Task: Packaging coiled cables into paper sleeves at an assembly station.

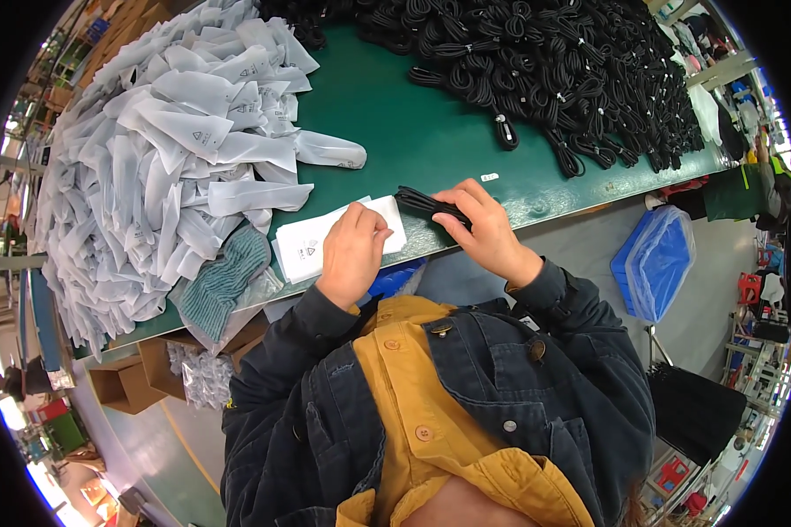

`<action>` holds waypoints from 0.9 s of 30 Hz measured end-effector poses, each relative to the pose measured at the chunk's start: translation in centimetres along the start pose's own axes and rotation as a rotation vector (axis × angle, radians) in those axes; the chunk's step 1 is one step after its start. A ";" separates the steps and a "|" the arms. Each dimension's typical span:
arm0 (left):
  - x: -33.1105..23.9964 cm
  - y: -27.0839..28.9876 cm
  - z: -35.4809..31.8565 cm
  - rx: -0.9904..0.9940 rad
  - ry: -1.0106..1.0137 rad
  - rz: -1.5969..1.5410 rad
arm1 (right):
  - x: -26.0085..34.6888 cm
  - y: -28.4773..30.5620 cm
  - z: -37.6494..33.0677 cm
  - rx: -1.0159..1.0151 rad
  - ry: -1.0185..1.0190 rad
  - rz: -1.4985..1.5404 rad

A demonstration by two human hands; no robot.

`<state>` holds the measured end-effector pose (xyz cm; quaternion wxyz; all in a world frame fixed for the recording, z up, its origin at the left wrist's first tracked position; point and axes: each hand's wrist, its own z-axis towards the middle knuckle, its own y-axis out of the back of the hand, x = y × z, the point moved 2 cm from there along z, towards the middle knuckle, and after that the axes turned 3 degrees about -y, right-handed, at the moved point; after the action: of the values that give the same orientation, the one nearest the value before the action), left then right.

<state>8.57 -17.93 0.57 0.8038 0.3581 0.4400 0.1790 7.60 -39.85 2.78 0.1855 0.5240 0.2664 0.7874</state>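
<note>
My right hand (490,233) grips a bundled black cable (420,201) between thumb and fingers at the table's near edge. The cable's free end points left, close to the opening side of a stack of flat white plastic bags (301,248). Over that stack, my left hand (353,249) is closed, its fingertips pinching at the top bag. How much of the bag's edge lies between those fingers is partly hidden by the hand.
A large heap of filled white bags (176,132) covers the table's left; coiled black cables (536,61) pile up at the far right. A teal knitted item (224,281) lies left of the stack. A blue lined bin (655,263) and cardboard boxes (123,384) stand on the floor.
</note>
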 end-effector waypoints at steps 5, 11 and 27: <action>0.6 0.0 -0.3 -0.037 0.043 -0.063 | 0.1 -0.1 0.0 0.038 -0.074 0.151; 0.7 0.3 -0.6 -0.070 0.097 -0.156 | -0.4 -0.3 -0.2 0.145 -0.060 0.178; 0.5 0.8 -0.6 -0.129 0.077 -0.310 | 0.4 0.4 0.6 0.169 0.294 -0.138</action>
<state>8.37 -16.85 0.65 0.8256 0.2264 0.5081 0.0941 8.03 -39.79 3.49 0.1536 0.3975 0.3914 0.8156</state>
